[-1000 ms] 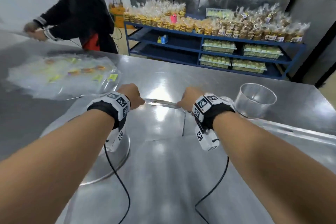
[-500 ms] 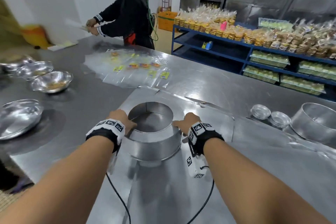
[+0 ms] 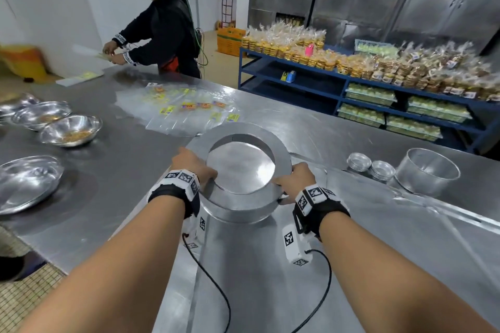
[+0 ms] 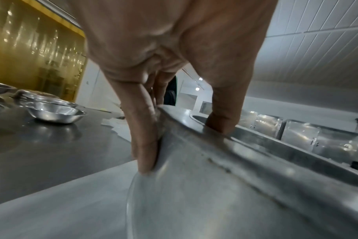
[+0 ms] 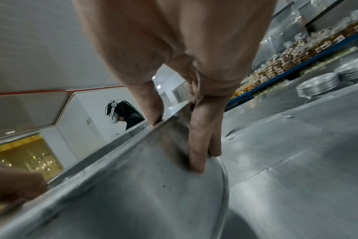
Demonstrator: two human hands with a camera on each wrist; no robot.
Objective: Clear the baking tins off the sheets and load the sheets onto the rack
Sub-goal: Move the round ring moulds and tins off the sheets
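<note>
- Above the steel desk, head view: the left hand and right hand each clasp the rim of a large round silver baking tin, empty, over flat metal sheets. Shallow steel bowls hold brownish crumbs.
- Left wrist view: thumb inside the rim, fingers outside.
- Right wrist view: same grip; stacked small tins behind.

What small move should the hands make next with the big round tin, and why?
Probably carry the tin right and set it on the table near the other large tin. Both the left hand and right hand grip its rim, thumbs inside, and it appears tilted above the sheet, which must be cleared before loading.
</note>
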